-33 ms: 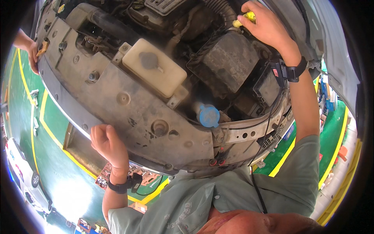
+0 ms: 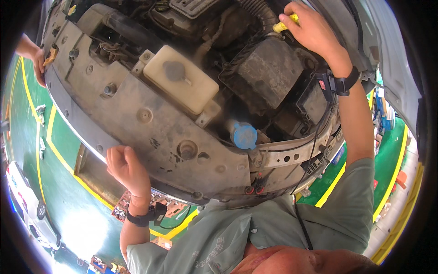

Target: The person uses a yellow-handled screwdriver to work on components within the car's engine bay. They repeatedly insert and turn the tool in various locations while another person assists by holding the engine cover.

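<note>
I lean over an open car engine bay. My right hand (image 2: 312, 34) reaches to the far right of the bay and is closed around a small yellow-handled tool (image 2: 285, 23), just above a dusty black box (image 2: 269, 73). A black wristband with a cable sits on that wrist. My left hand (image 2: 125, 166) rests against the near edge of the grey front panel (image 2: 150, 123) with its fingers curled and nothing in it. Whatever the yellow tool's tip touches is hidden behind my fingers.
A cream fluid reservoir (image 2: 182, 82) and a blue cap (image 2: 244, 135) sit mid-bay, with a ribbed hose (image 2: 255, 9) behind. Another person's hand (image 2: 39, 61) touches the panel's left end. Below lie a green floor with yellow lines (image 2: 59, 150), a parts tray (image 2: 137, 205) and a white car (image 2: 23, 201).
</note>
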Demonstrator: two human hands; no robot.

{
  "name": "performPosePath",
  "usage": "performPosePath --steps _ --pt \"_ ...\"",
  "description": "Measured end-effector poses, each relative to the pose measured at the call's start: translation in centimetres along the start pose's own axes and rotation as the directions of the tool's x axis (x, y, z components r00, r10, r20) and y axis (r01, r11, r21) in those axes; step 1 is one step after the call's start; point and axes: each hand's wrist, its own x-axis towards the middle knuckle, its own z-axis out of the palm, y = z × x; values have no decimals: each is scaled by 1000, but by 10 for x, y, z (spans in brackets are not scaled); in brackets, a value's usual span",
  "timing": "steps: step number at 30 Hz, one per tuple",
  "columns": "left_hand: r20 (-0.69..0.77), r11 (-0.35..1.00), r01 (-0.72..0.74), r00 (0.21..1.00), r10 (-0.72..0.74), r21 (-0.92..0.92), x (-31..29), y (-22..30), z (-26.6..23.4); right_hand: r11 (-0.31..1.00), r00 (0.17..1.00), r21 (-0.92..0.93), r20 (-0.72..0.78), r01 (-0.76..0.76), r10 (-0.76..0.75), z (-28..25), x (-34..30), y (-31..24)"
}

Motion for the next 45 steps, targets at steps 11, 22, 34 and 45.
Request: performPosePath --steps 11,22,34,45 --pt "-27 1000 -14 1000 13 -28 1 -1 1 913 979 357 41 -200 199 -4 -5 -11" --pt "-17 999 -10 1000 10 -33 0 1 0 882 982 431 61 -189 180 -14 -17 -17" --pt "-1 961 29 1000 -30 -276 -7 -4 0 -22 873 1000 27 -18 487 -79 -19 -123" --pt "22 791 -4 1000 22 -612 -8 -24 -3 106 962 962 -261 252 79 -75 -10 -283"
